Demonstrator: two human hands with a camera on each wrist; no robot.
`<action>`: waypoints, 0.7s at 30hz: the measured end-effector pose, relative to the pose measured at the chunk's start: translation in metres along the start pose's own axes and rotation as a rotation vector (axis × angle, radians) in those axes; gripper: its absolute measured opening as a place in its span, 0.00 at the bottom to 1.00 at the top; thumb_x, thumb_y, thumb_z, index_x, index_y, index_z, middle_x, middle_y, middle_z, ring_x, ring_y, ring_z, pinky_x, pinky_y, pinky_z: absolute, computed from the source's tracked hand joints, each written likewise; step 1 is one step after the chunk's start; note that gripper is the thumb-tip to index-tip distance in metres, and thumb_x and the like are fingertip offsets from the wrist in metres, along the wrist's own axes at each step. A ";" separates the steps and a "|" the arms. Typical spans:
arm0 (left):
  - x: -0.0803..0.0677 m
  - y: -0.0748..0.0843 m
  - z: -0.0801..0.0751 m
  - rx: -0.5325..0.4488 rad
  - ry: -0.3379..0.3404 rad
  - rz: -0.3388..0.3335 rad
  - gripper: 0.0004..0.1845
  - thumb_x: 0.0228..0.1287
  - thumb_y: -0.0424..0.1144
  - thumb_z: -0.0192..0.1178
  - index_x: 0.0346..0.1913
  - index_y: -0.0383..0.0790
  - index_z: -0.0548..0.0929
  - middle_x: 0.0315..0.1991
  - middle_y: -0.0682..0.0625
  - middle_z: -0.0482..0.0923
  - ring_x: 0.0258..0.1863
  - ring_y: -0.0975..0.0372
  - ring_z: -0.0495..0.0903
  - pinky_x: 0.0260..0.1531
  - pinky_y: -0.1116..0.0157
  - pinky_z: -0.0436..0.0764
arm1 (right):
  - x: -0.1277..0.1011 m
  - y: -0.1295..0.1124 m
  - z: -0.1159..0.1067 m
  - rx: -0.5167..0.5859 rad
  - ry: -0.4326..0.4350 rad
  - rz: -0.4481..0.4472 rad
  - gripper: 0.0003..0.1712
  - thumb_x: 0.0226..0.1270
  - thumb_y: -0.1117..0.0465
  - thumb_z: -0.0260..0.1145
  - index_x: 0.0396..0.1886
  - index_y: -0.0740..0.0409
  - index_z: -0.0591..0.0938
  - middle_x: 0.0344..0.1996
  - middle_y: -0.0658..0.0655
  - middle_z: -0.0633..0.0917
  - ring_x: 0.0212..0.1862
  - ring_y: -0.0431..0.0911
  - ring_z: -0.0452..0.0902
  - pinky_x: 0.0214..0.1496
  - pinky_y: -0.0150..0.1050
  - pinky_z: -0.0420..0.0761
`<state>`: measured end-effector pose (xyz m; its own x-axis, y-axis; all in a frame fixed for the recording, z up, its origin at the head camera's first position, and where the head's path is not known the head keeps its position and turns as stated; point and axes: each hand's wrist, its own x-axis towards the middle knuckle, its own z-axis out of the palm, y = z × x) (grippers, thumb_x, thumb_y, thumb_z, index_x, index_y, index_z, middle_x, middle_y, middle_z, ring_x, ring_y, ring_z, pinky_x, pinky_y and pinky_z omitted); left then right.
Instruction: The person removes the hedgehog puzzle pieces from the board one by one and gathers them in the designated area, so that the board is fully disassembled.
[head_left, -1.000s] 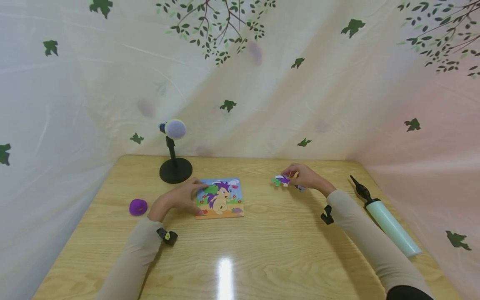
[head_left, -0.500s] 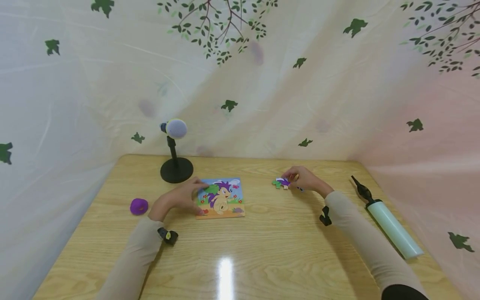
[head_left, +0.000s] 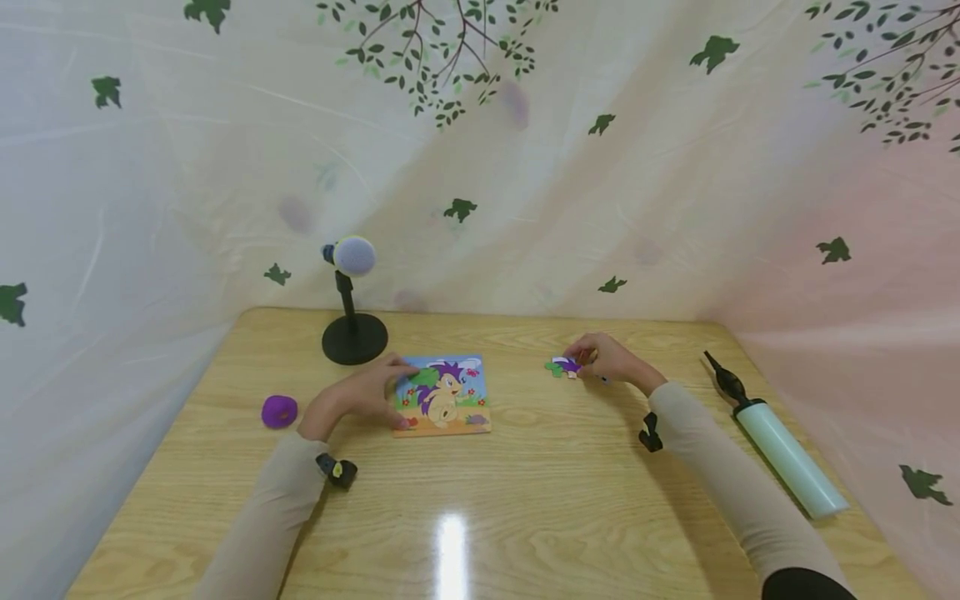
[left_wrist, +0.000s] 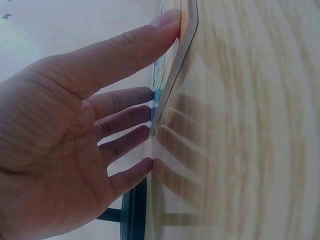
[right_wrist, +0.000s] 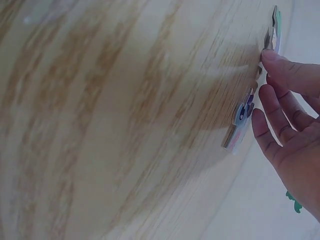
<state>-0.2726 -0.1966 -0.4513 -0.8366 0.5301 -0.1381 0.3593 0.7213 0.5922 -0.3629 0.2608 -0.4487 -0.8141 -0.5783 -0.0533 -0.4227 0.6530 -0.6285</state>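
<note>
A square hedgehog puzzle board (head_left: pixel 444 408) lies on the table, with my left hand (head_left: pixel 369 390) at its left side. My left thumb (left_wrist: pixel 167 27) touches the board's near edge, and the long fingers (left_wrist: pixel 122 100) stretch nearly straight toward the far part. My right hand (head_left: pixel 606 358) pinches a green-and-purple puzzle piece (head_left: pixel 557 367) close over the table, right of the board. In the right wrist view, the thumb is against that piece (right_wrist: pixel 276 30). Another puzzle piece (right_wrist: pixel 241 117), with an eye printed on it, lies under the curved fingers, mostly hidden in the head view.
A round-headed object on a black stand (head_left: pixel 355 337) stands behind my left hand. Left of that hand sits a purple lump (head_left: pixel 279 412). A pale green hand pump (head_left: pixel 791 458) lies along the right side of the wooden table (head_left: pixel 555 500). Behind hangs a leaf-printed curtain (head_left: pixel 525 208).
My right hand has dipped slightly, and the green-and-purple puzzle piece sits flatter, less tilted than before. The eye piece is more covered by the hand. My left hand stays at the board.
</note>
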 end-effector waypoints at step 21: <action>0.000 -0.003 0.000 0.019 0.019 0.045 0.48 0.50 0.46 0.80 0.73 0.33 0.70 0.65 0.38 0.66 0.67 0.44 0.67 0.72 0.43 0.67 | -0.001 0.002 0.001 0.026 -0.009 0.001 0.18 0.63 0.75 0.69 0.54 0.70 0.84 0.49 0.70 0.84 0.50 0.62 0.80 0.53 0.54 0.84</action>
<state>-0.2735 -0.1991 -0.4536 -0.8271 0.5538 -0.0962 0.4045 0.7052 0.5823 -0.3631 0.2621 -0.4507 -0.8106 -0.5824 -0.0609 -0.4115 0.6406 -0.6483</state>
